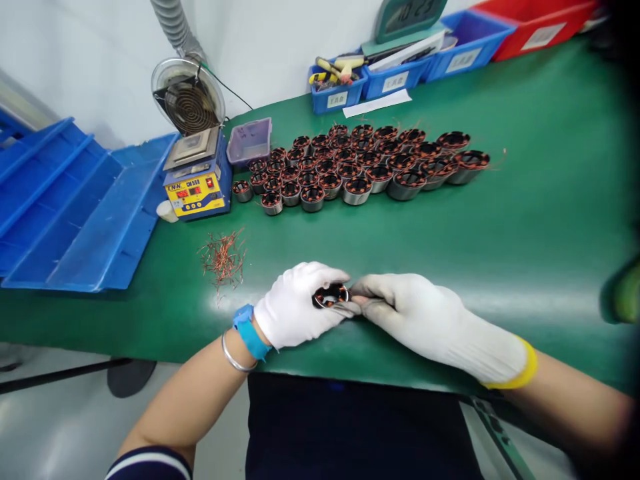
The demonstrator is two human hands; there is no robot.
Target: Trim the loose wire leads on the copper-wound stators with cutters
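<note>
My left hand [300, 307], in a white glove, is wrapped around a motor stator [331, 296], a metal ring with black lining and copper windings inside. It is held just above the table's near edge, with its open end facing up. My right hand [407, 307], gloved in white with a yellow cuff, meets the stator's right side. Its thumb and forefinger are pinched together there; whatever lies between them is hidden. Beyond my hands, several similar stators [357, 190] stand in close rows. A loose pile of copper wire scraps [223, 259] lies to the left.
A yellow-and-blue solder pot unit [197, 190] stands at the back left, with a round fan [189, 105] behind it. Beside it is a small purple bin [250, 142]. Large blue trays [100, 213] lean at the left. Blue tool bins [337, 100] and a red bin [540, 33] line the back.
</note>
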